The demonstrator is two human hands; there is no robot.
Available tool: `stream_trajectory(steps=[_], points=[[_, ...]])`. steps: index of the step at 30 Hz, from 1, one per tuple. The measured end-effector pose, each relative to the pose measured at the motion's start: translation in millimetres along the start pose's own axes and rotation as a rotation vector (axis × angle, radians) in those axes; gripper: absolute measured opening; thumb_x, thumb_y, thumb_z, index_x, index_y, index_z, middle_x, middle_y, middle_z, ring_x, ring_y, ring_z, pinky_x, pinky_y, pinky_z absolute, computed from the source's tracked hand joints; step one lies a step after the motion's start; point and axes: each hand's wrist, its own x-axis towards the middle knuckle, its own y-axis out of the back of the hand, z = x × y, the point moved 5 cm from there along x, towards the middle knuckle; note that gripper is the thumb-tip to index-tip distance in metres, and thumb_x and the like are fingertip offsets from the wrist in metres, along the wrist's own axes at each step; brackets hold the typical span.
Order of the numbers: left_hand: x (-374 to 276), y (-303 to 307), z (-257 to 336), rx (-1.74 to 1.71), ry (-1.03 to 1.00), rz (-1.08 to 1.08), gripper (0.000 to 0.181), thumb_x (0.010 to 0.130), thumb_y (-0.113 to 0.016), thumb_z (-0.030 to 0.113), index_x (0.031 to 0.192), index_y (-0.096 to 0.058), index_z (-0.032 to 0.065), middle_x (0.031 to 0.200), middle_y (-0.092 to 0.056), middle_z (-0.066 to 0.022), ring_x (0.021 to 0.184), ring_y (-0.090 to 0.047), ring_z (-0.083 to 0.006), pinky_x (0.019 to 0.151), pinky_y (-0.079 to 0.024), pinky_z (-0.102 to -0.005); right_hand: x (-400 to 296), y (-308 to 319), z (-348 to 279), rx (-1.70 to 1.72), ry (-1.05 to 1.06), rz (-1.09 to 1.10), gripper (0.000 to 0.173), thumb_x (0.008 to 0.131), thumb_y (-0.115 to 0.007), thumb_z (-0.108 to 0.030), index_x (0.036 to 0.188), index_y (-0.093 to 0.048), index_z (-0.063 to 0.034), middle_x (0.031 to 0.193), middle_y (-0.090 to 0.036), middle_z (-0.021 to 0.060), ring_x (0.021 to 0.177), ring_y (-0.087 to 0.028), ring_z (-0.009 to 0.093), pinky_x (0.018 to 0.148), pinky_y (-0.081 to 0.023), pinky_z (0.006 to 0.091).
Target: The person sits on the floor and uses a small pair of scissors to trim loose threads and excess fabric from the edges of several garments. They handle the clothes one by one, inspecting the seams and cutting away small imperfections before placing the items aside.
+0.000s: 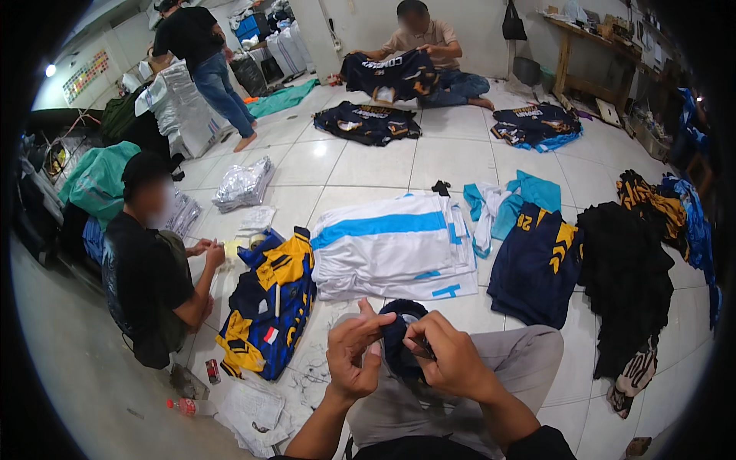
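A dark navy garment (397, 339) is bunched over my lap, its rounded opening raised between my hands. My left hand (356, 351) is at its left edge, with the index finger and thumb apart; whether it grips the cloth is unclear. My right hand (445, 359) has its fingers curled around a small dark object (424, 348), too small to name, at the garment's right side. Just beyond lie folded white shorts (385, 247) with a light blue stripe. Navy shorts (535, 264) with yellow marks lie to their right, and a blue, yellow and navy jersey (270, 310) to their left.
A seated person (152, 276) is close at the left; another (437, 57) holds a dark jersey at the back, and a third (201, 57) stands back left. Black cloth (627, 287) is heaped at the right. Papers (253, 408) and a plastic bottle (192, 407) lie lower left.
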Motion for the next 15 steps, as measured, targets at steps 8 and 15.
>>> stream_trajectory(steps=[8, 15], points=[[-8, 2, -16, 0.006, 0.348, 0.105, 0.026, 0.106, -0.052, 0.013, 0.127, -0.05, -0.0024, 0.12, -0.069, -0.0263, 0.114, -0.067, -0.0251, 0.094, -0.056, -0.0351, 0, -10, 15, -0.086, 0.066, 0.026, 0.027, 0.089, -0.075, -0.015, 0.112, -0.063, -0.0078, 0.101, -0.065, 0.0102, 0.082, -0.069, 0.031, 0.064, -0.054, 0.0402], [-3, 4, -23, -0.104, 0.457, 0.222, 0.038, 0.103, -0.058, 0.02, 0.131, -0.043, -0.0024, 0.115, -0.07, -0.03, 0.097, -0.073, -0.0245, 0.083, -0.061, -0.0337, -2, -13, 21, -0.061, 0.094, 0.088, 0.021, 0.082, -0.08, -0.008, 0.101, -0.072, -0.005, 0.09, -0.068, 0.0093, 0.071, -0.068, 0.024, 0.059, -0.053, 0.0333]])
